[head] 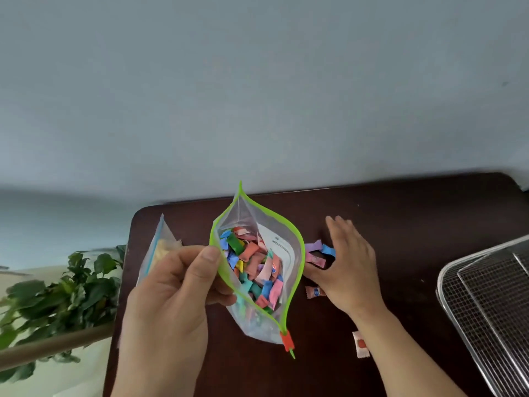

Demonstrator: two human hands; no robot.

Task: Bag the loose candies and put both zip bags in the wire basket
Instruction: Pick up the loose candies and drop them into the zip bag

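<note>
Green-rimmed zip bag (257,262), mouth wide open w/ candies inside, stands mid table (400,213), left hand (174,285) pinching its rim. Right hand (349,265), fingers spread, covers loose candies (317,253) beside it. Second zip bag (160,247) far left; wire basket (486,305) at right edge; plant (71,290) off table's left.

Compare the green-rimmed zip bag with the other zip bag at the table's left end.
The green-rimmed zip bag is held open by the left hand near the table's middle; the second zip bag rests untouched at the left end. The green-rimmed one shows many multicoloured wrapped candies; the second shows pale yellowish contents, blurred. The first has an orange slider; the second a bluish strip. Both are clear plastic, and neither is in the wire basket.
</note>
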